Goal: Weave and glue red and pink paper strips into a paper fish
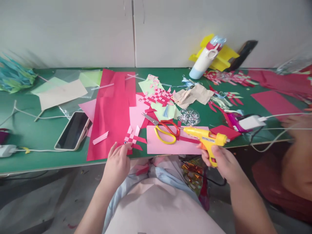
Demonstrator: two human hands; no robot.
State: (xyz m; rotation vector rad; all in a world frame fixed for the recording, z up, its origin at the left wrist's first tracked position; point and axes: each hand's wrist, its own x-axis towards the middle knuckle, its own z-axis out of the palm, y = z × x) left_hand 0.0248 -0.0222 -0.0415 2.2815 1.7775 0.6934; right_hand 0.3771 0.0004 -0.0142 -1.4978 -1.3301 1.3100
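Note:
My right hand (223, 161) is wrapped around the handle of a yellow hot glue gun (203, 136), whose nozzle points left above a pale pink paper sheet (156, 146). The fingers of my left hand (118, 161) are bent together at the head of a woven red-and-pink paper fish (133, 139) with a stuck-on eye, at the table's front edge. The fingers hide part of the fish. Scissors (168, 131) with one red and one yellow handle loop lie between the hands, partly on the pink sheet. Large red paper (110, 123) spreads under the fish.
A phone (73, 131) lies on the green table (46, 130) at left. Several woven fish (158, 97), a bag of googly eyes (189, 117) and cloth (192, 95) lie behind the scissors. A bottle (204, 61) stands farther back. Cables and another person's arm (296, 152) are at right.

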